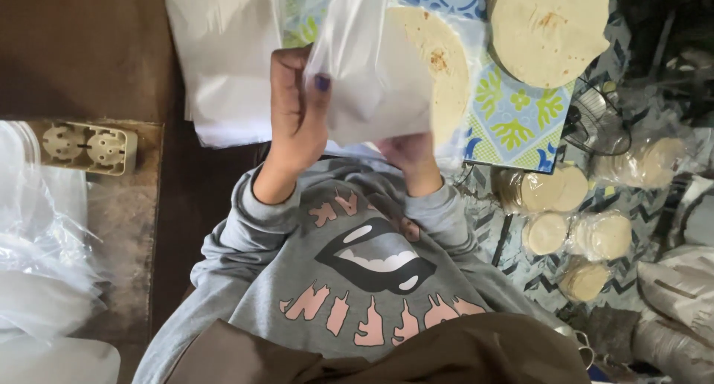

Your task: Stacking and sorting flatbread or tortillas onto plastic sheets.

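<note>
Two hands hold a clear plastic bag (364,64) up over the lap: the left hand (297,105) pinches its upper edge, the right hand (407,152) grips its lower edge. Behind the bag, a patterned blue-and-green surface (517,120) carries one flat tortilla (439,60) and a stack of tortillas (549,28). Right of that surface, on a grey patterned cloth (543,276), lie bagged tortilla packs (587,231). Left of it are white plastic sheets (223,64) and, farther off, a double wall socket (85,147).
</note>
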